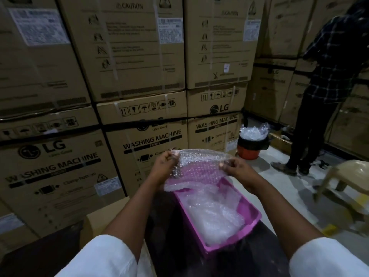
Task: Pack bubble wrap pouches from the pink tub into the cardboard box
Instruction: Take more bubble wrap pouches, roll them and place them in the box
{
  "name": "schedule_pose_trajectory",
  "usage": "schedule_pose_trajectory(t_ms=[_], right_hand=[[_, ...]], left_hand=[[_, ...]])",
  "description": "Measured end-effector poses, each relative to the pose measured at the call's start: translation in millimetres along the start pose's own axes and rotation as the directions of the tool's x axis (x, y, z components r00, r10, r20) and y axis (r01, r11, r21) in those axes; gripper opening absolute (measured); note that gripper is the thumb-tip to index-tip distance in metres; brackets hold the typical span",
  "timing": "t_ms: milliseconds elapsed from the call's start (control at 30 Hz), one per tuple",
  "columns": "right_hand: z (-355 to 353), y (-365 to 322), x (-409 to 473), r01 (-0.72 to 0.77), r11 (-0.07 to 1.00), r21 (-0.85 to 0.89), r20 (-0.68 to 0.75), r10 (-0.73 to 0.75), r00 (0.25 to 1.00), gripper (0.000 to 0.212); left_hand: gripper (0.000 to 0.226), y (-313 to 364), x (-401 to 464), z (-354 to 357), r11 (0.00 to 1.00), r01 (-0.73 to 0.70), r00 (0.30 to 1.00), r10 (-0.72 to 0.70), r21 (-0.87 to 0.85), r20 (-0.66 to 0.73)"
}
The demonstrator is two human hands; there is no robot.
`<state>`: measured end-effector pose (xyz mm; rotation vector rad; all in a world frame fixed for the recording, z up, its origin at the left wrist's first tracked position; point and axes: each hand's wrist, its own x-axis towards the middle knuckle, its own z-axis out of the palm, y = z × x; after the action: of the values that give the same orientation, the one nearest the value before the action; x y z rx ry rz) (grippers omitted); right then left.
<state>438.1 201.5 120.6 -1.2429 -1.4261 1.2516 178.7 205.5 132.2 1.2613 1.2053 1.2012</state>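
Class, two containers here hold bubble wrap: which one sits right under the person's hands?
The pink tub, a rectangular tray below the held pouch. The orange bucket stands far off by the stacked cartons.

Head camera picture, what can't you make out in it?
- Cardboard box: left arm hides its opening and contents.
- Pink tub: far end behind the pouch that both hands hold.
- Pouch count in tub: clear wrap blends together.
- Chair: blurred, cut by right edge.

clear glossy bubble-wrap pouch [196,166], smooth pink plastic tub [252,211], matt cardboard boxes [139,47]
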Motion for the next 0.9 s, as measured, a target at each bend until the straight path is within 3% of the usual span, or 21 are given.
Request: schedule_pose_trajectory(t_ms=[133, 233, 333, 400, 533, 633, 700, 800, 833, 900], right_hand=[[-3, -20, 3, 0.012, 0.994, 0.109, -0.017, -0.011, 1.000, 0.021], [7, -14, 4, -0.039, 0.989, 0.141, -0.010, 0.041, 0.999, 0.019], [15, 2, 1, -0.091, 0.982, 0.163, -0.011, 0.094, 0.995, 0.025], [15, 4, 0, -0.092, 0.982, 0.165, -0.019, 0.097, 0.995, 0.026], [3, -3, 1, -0.028, 0.983, 0.181, -0.099, 0.047, 0.994, 0.030], [-4, -9, 0, 0.012, 0.976, 0.220, -0.106, 0.012, 0.994, 0.034], [-9, -9, -2, 0.017, 0.965, 0.260, -0.130, 0.018, 0.991, 0.048], [-19, 1, 3, 0.091, 0.930, 0.357, -0.172, -0.031, 0.985, 0.084], [-18, -1, 1, 0.099, 0.922, 0.376, -0.179, -0.033, 0.983, 0.083], [-13, -8, -7, 0.093, 0.918, 0.385, -0.185, -0.023, 0.983, 0.058]], left_hand=[[0.029, 17, 0, 0, 0.999, -0.001, 1.000, 0.001, -0.049, 0.002], [0.074, -13, -8, -9, 0.947, 0.310, 0.933, -0.286, -0.085, 0.219], [0.081, -53, -28, -13, 0.823, 0.519, 0.841, -0.444, -0.231, 0.310], [0.079, -58, -34, -11, 0.839, 0.507, 0.842, -0.432, -0.198, 0.323], [0.047, -45, -31, -10, 0.899, 0.438, 0.863, -0.415, -0.017, 0.289], [0.027, -41, -27, -11, 0.926, 0.362, 0.922, -0.339, -0.108, 0.185], [0.034, -40, -24, -13, 0.918, 0.313, 0.949, -0.293, -0.243, 0.115], [0.047, -37, -27, -16, 0.899, 0.291, 0.956, -0.262, -0.326, 0.129], [0.045, -38, -28, -17, 0.898, 0.290, 0.956, -0.260, -0.330, 0.132], [0.044, -42, -30, -23, 0.902, 0.286, 0.958, -0.258, -0.322, 0.127]])
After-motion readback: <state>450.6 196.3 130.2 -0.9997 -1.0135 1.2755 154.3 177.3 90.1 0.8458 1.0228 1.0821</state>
